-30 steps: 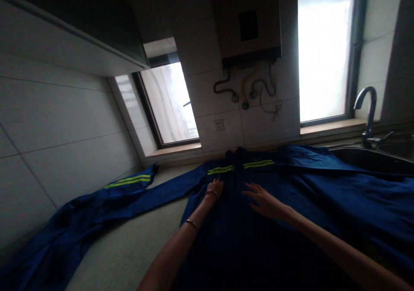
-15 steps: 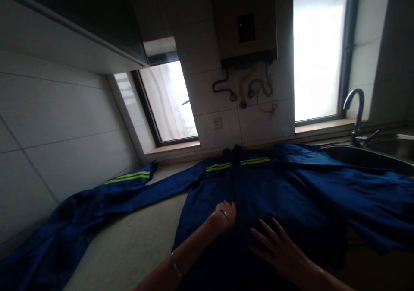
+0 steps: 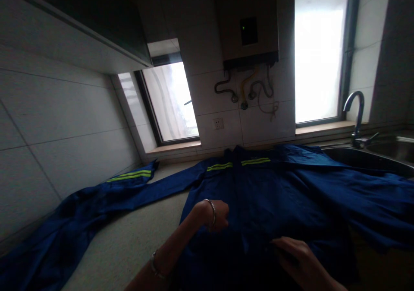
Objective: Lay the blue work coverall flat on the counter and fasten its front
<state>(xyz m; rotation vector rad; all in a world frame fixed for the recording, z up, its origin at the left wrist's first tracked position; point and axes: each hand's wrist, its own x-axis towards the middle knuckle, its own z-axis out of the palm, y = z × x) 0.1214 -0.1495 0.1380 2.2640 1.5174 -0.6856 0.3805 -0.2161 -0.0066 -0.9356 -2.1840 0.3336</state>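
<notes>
Hands drawn back down the jacket front.

Your left hand (image 3: 213, 215) has curled into a loose fist on the blue jacket (image 3: 274, 191), spread flat on the desk (image 3: 129, 243); your right hand (image 3: 299, 260), earlier splayed, now pinches the front fabric nearer you.

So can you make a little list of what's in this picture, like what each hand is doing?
place: kitchen countertop by a sink
garment: blue work jacket with yellow-green reflective stripes, spread flat
left hand: curled on the jacket front
right hand: pinching a fold of the fabric
left sleeve: stretched toward the tiled wall
faucet: beside the window
</notes>
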